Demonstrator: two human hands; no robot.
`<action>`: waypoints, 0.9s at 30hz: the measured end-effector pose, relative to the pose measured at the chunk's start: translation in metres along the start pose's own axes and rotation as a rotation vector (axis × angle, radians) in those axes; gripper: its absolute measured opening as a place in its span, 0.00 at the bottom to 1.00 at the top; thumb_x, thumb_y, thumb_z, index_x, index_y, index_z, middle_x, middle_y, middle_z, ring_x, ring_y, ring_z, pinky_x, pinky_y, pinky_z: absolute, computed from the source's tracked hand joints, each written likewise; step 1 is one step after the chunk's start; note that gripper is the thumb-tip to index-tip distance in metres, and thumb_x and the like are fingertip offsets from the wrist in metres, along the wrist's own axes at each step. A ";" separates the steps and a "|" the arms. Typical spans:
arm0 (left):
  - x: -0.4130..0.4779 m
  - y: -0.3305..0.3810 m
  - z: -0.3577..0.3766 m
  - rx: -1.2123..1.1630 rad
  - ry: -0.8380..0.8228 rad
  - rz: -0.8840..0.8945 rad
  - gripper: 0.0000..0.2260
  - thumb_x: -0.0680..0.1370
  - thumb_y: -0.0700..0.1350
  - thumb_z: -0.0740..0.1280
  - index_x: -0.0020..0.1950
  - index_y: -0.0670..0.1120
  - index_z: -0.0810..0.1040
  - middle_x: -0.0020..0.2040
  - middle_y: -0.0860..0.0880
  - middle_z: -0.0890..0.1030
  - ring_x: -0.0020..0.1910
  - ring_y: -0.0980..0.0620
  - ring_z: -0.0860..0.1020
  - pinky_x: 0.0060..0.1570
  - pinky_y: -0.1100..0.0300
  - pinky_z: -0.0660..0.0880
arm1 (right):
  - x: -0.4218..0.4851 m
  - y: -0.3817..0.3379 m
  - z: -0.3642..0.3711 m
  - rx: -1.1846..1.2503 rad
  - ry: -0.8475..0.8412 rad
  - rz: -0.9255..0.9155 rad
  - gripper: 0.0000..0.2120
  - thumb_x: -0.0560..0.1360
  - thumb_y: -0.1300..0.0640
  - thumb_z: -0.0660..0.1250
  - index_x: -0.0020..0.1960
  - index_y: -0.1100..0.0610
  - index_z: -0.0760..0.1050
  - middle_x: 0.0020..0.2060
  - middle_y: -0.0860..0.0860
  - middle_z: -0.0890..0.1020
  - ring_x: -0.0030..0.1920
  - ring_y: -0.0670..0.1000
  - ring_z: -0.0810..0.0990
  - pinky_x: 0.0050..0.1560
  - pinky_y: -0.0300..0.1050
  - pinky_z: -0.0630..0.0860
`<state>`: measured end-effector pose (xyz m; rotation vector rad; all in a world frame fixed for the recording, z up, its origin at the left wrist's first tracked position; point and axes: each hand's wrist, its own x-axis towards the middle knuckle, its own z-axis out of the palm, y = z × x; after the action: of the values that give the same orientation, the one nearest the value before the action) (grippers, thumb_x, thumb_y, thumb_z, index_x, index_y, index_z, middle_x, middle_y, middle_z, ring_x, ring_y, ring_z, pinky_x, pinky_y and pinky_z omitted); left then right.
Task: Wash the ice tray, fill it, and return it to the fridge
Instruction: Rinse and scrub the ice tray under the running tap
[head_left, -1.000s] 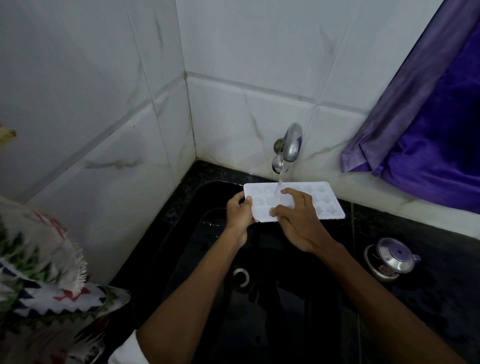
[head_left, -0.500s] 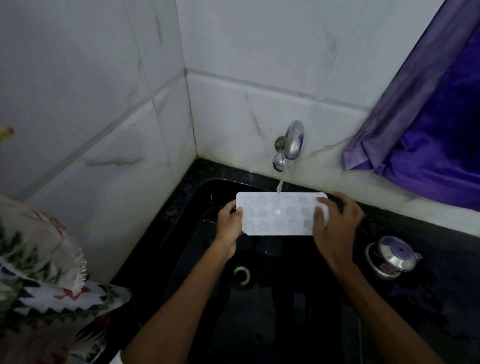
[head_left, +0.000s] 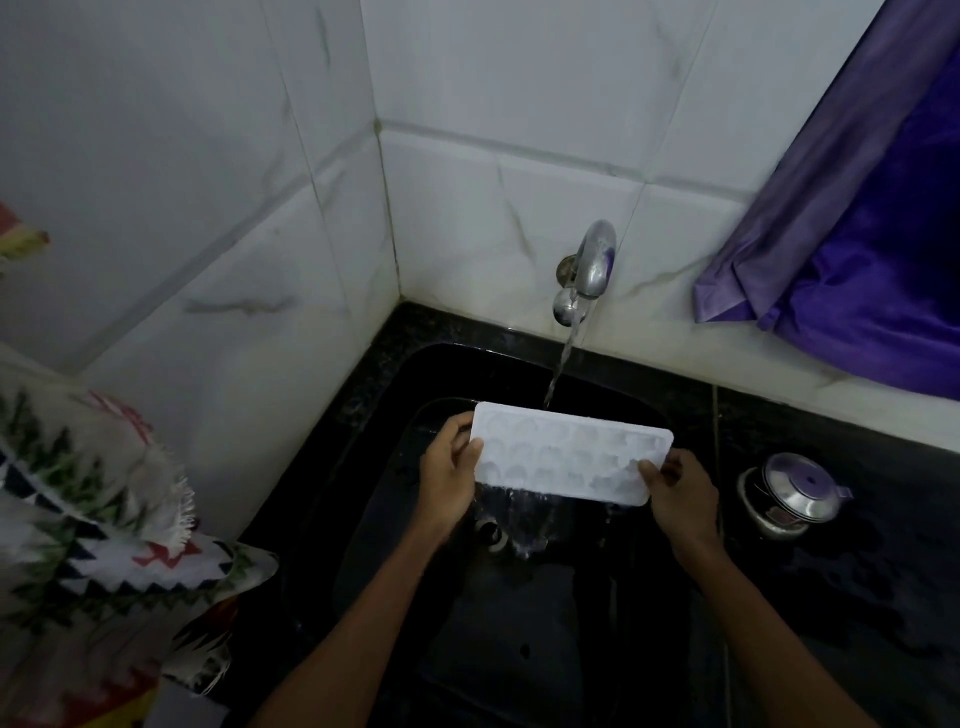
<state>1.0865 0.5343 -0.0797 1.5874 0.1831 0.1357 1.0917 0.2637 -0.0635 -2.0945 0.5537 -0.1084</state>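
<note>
Left hand (head_left: 451, 470) and right hand (head_left: 679, 488) grip the white plastic ice tray (head_left: 569, 457), fingers clamped on its ends, under the running chrome tap (head_left: 592, 265)

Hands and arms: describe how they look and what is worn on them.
The left hand and right hand are bare: no gloves, rings, watch or bracelets show. The left forearm and right forearm are bare too, with no sleeve on the stretch in view. Dim light hides finer marks.
</note>
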 end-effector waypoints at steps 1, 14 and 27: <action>-0.001 0.002 -0.001 0.000 0.010 0.053 0.12 0.82 0.36 0.66 0.62 0.49 0.78 0.54 0.50 0.86 0.56 0.52 0.85 0.52 0.61 0.80 | -0.001 0.000 0.000 0.022 0.047 -0.045 0.08 0.78 0.59 0.70 0.54 0.62 0.76 0.44 0.56 0.80 0.48 0.57 0.80 0.48 0.49 0.74; 0.003 0.015 -0.012 0.164 0.127 0.257 0.19 0.82 0.36 0.67 0.55 0.64 0.80 0.54 0.56 0.86 0.56 0.56 0.84 0.58 0.59 0.79 | -0.011 -0.021 0.005 0.085 0.248 -0.316 0.05 0.78 0.64 0.69 0.54 0.61 0.78 0.40 0.51 0.82 0.42 0.48 0.79 0.43 0.33 0.67; 0.018 0.008 -0.015 0.176 -0.020 0.098 0.15 0.82 0.42 0.66 0.68 0.49 0.78 0.58 0.53 0.84 0.56 0.57 0.83 0.57 0.57 0.81 | -0.009 -0.017 0.009 0.047 0.130 -0.097 0.11 0.80 0.57 0.67 0.59 0.61 0.79 0.46 0.55 0.82 0.49 0.55 0.80 0.47 0.39 0.67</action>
<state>1.1011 0.5522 -0.0717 1.7729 0.1040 0.1840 1.0918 0.2818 -0.0534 -2.0781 0.5218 -0.3118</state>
